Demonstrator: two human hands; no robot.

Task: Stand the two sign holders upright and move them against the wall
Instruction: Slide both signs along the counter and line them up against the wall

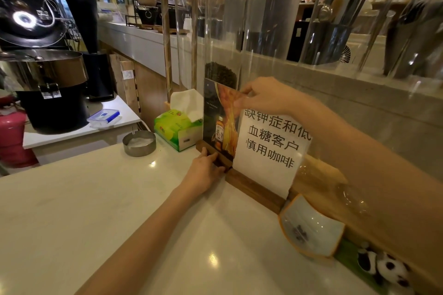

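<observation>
Two sign holders stand upright side by side at the back of the white counter, close to the wall. The left sign holder [219,124] has a dark wooden base and a clear panel with a dark and orange drink picture. My left hand [206,170] grips its base at the front. My right hand [261,97] pinches the panel's top right corner. The right sign holder [268,148] carries a white sheet with black Chinese characters above a long wooden base [256,188]; neither hand holds it.
A green tissue box [176,128] and a round metal ashtray [139,142] sit left of the signs. A tilted white dish with an orange rim [311,227] and a panda toy [383,268] lie to the right. Tall clear tubes [223,38] stand behind. A coffee roaster [45,84] is at far left.
</observation>
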